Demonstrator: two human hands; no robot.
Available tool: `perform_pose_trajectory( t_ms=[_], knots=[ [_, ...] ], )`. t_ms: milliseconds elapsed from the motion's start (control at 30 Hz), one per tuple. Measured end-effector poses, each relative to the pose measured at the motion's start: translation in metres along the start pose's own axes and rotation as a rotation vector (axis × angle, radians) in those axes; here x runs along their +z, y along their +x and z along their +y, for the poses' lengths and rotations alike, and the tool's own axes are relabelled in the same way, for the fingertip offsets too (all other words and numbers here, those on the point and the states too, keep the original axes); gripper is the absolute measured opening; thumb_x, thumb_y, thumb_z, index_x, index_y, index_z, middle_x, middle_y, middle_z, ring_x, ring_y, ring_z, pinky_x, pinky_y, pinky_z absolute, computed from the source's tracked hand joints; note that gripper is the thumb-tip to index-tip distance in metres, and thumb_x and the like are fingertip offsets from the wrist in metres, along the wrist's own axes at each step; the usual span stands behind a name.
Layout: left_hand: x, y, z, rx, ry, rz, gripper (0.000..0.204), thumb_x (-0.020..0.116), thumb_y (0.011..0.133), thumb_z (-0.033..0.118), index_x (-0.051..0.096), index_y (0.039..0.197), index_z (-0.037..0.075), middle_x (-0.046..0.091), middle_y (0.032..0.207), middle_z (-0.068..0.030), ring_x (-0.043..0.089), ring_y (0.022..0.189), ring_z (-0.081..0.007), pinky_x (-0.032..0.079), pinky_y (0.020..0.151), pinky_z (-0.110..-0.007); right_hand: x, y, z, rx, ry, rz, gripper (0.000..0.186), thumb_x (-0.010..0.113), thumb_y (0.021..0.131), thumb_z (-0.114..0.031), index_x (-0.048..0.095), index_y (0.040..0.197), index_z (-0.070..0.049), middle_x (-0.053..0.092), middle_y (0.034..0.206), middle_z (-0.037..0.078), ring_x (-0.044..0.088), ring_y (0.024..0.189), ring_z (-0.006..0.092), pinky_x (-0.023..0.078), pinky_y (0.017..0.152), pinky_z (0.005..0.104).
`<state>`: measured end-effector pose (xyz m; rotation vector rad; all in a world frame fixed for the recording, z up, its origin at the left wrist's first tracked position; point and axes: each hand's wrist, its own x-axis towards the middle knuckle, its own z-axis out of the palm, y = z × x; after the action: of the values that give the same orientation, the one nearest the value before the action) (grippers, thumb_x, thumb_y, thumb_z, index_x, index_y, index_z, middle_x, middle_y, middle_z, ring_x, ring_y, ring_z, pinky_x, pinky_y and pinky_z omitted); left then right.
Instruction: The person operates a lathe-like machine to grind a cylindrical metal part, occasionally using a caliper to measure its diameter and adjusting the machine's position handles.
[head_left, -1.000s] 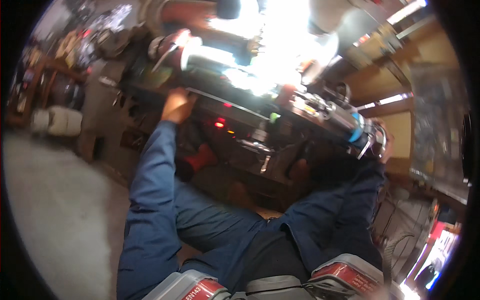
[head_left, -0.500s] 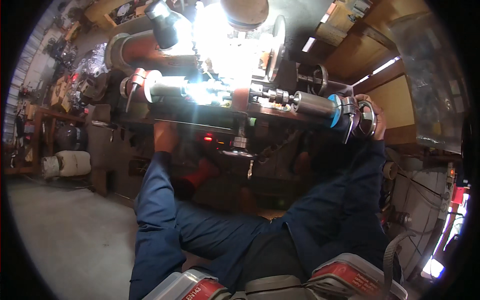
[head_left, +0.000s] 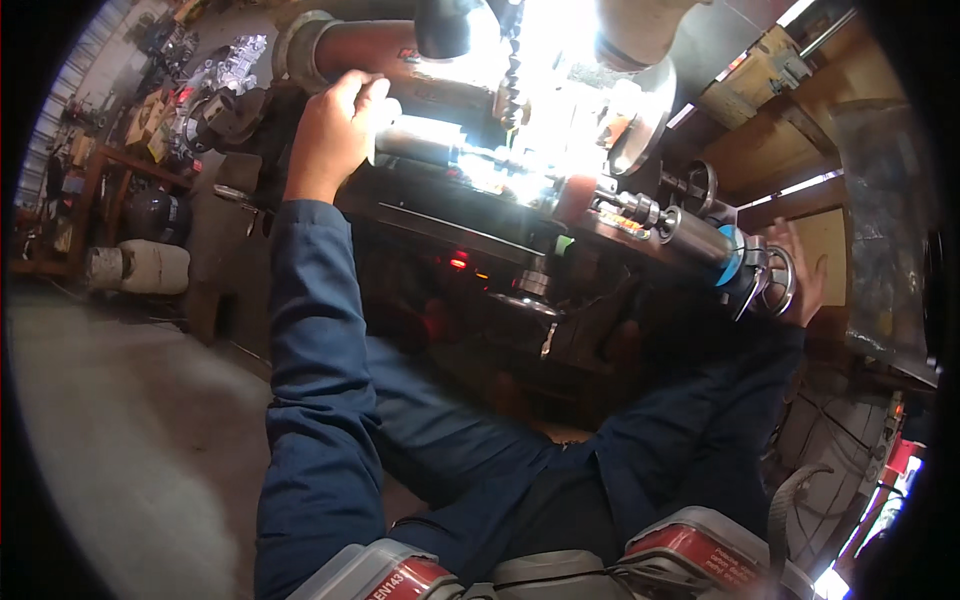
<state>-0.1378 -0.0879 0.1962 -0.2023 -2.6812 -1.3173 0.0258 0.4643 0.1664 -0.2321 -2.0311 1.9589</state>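
Note:
My left hand [head_left: 330,135] is closed at the left end of a grinding machine, beside a bright metal cylinder [head_left: 422,140]. Whatever its fingers hold is hidden behind them. At the machine's right end my right hand [head_left: 808,272] has its fingers spread behind the small metal handwheel [head_left: 790,282]; I cannot tell whether it touches the rim. Next to that wheel are a steel cylinder [head_left: 694,240] and a blue ring [head_left: 736,256]. A thin shaft joins the middle fittings, where glare hides detail.
A front handwheel with a crank handle [head_left: 528,304] juts toward my legs. Behind the work stand a large disc wheel [head_left: 645,120] and a red-brown motor housing [head_left: 365,55]. A pale gas cylinder [head_left: 140,268] lies at left. A clear plastic sheet [head_left: 890,240] hangs at right.
My left hand has risen from below the machine's front edge to its left end, covering the red clamp there. My right hand has loosened from the handwheel. The view has shifted.

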Motion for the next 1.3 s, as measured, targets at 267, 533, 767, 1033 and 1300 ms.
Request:
perform_pose_trajectory(
  t_ms=[267,533,767,1033,1300],
  knots=[
    [-0.001,0.018,-0.034,0.181,0.173,0.196,0.031,0.063,0.089,0.028,0.065,0.102,0.000,0.069,0.090,-0.0194,0.067,0.087,-0.0351,0.051,0.075,-0.040,0.003,0.013,0.000,0.167,0.559,-0.201,0.075,0.044,0.092,-0.033,0.014,0.149,0.006,0.025,0.152,0.023,0.028,0.139,0.0319,0.021,0.116,0.0447],
    [-0.004,0.021,-0.033,0.188,0.274,0.158,0.040,0.065,0.087,0.034,0.066,0.103,-0.002,0.069,0.096,-0.0209,0.067,0.093,-0.0348,0.051,0.082,-0.040,0.008,0.011,0.005,0.278,0.348,-0.204,0.068,0.053,0.089,-0.028,0.028,0.143,0.004,0.052,0.131,0.020,0.055,0.117,0.0327,0.046,0.101,0.0455],
    [-0.008,0.021,-0.031,0.232,0.285,0.115,0.034,0.064,0.087,0.035,0.069,0.095,0.002,0.070,0.089,-0.0194,0.068,0.084,-0.0335,0.052,0.076,-0.041,-0.007,-0.005,0.006,0.036,0.400,-0.259,0.077,0.063,0.065,-0.008,0.038,0.138,0.002,0.044,0.140,0.024,0.044,0.130,0.0351,0.039,0.110,0.0473],
    [-0.001,0.026,-0.027,0.192,0.388,0.154,0.036,0.065,0.084,0.038,0.070,0.095,0.003,0.069,0.087,-0.0208,0.069,0.082,-0.0341,0.053,0.074,-0.041,0.020,-0.019,0.000,-0.194,0.171,0.143,0.052,0.058,0.080,-0.008,0.052,0.131,0.002,0.046,0.140,0.021,0.046,0.130,0.0279,0.041,0.108,0.0388],
    [-0.004,0.025,-0.017,0.217,0.446,0.183,0.036,0.065,0.085,0.038,0.072,0.093,0.004,0.069,0.083,-0.0201,0.069,0.080,-0.0323,0.054,0.073,-0.040,0.033,-0.032,0.017,-0.068,-0.428,0.440,0.047,0.045,0.101,-0.030,0.047,0.135,0.002,0.053,0.132,0.015,0.052,0.121,0.0238,0.041,0.102,0.0343]
  ],
)
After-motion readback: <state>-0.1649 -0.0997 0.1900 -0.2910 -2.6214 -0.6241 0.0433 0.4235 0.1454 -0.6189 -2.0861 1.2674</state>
